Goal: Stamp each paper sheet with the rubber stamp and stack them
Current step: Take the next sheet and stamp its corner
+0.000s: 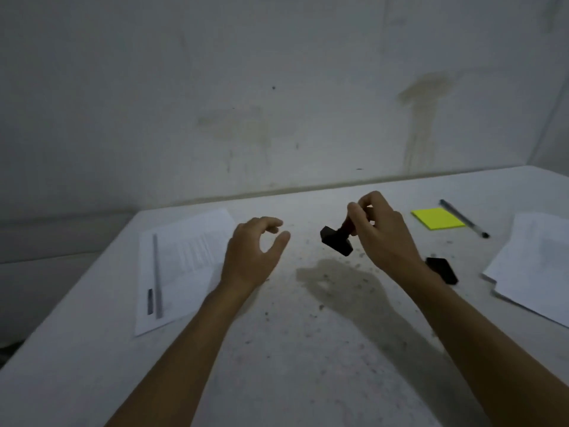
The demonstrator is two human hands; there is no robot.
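Lay flat at left on speckled white counter (277,349): printed white paper sheet (184,260). Hovered beside it, fingers loosely spread, empty: left hand (252,254). Pinched a tilted black block-based rubber stamp (337,241) above counter: right hand (381,235). Rested far right: crumpled white paper stack (535,266).

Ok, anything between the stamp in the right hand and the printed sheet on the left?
Only the left hand: it hangs open above the table, between the rubber stamp held in the right hand and the printed sheet. A ruler lies across the sheet's left part; its right part is bare.
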